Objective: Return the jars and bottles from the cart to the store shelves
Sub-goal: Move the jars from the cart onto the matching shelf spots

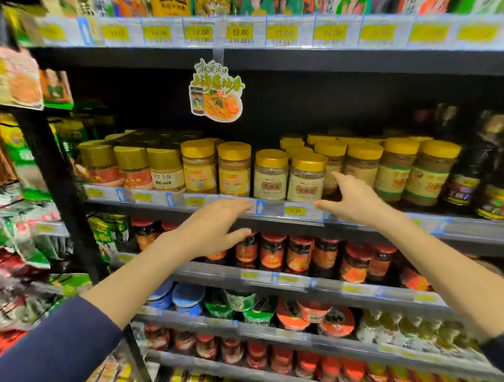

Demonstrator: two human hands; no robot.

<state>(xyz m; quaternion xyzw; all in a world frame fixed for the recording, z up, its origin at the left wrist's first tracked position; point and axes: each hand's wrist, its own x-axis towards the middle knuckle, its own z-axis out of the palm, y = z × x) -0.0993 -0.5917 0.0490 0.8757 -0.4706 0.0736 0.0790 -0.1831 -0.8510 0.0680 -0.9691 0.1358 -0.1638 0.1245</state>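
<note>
Two pale jars with yellow lids and beige labels stand at the front of the middle shelf (276,216): the left jar (270,175) and the right jar (306,178). My right hand (351,199) is open just right of the right jar, fingers spread, with the index tip near the jar behind it. At the shelf's front edge, below and left of the jars, my left hand (214,222) hovers open, palm down. Neither hand holds anything. The cart is out of view.
More yellow-lidded jars (234,168) fill the same shelf on both sides, with dark bottles (498,181) at the far right. Red-lidded sauce jars (299,253) sit one shelf below. A paper noodle sign (215,89) hangs from the shelf above. Packets (17,234) hang at the left.
</note>
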